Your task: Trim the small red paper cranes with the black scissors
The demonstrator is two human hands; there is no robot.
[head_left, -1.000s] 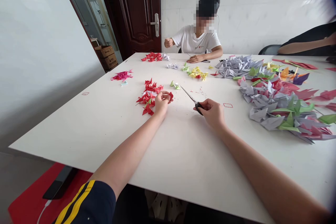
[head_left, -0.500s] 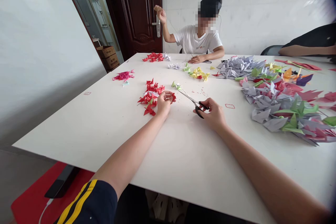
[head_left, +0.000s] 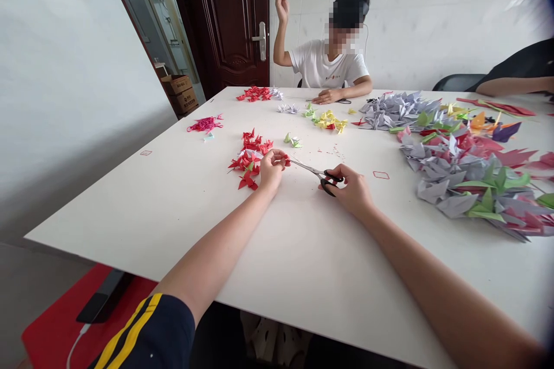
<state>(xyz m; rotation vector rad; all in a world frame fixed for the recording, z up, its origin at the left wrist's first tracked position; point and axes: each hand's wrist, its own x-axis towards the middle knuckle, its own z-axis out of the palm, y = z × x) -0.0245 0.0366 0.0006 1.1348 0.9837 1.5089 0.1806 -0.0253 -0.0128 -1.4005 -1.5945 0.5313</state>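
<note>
My left hand [head_left: 272, 172] is closed in a pinch on a small red folded-paper crane [head_left: 286, 160], mostly hidden by the fingers. Black-handled scissors [head_left: 314, 170] are gripped in my right hand [head_left: 352, 185]. Their blades look nearly closed and point left, with the tips at the red paper. Just left of my left hand lies a pile of red paper cranes [head_left: 247, 180], with some white and green among them. Two small green and white cranes [head_left: 293, 140] rest beyond the scissors.
Big heaps of grey, pink and green folded paper [head_left: 454, 173] cover the table's right side. Yellow cranes [head_left: 331, 120], red cranes [head_left: 254, 94] and a magenta bundle [head_left: 205, 124] lie farther back. A person [head_left: 331, 63] sits opposite, one hand raised. Another person's sleeve [head_left: 519, 66] shows at right.
The scissors' blades have come together, and their tips have moved down to the red paper in my left hand. The person opposite has raised a hand higher.
</note>
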